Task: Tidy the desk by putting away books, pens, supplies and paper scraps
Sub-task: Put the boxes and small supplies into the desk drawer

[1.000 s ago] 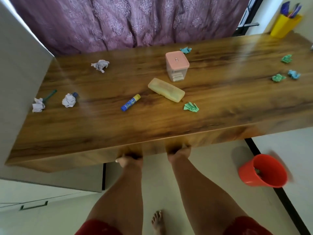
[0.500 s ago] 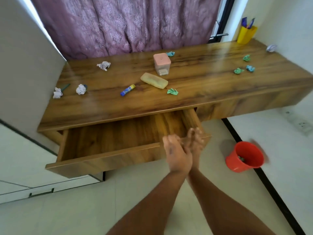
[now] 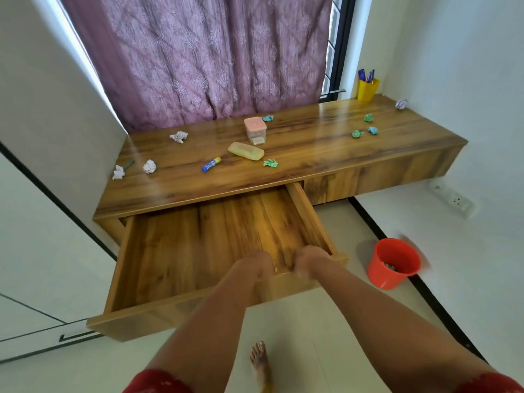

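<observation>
I have both hands, left hand (image 3: 253,265) and right hand (image 3: 309,260), curled over the drawer (image 3: 198,251) front, holding it open for storage; glue stick (image 3: 211,164) and paper scraps (image 3: 270,163) lie on the desk (image 3: 312,165) behind the drawer.

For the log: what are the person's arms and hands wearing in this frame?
Both forearms are bare, with no long sleeves. The left hand and right hand show no gloves; no watch, bracelet or ring is visible. A dark red garment with a faint pattern shows at the bottom edge of the view.
</observation>
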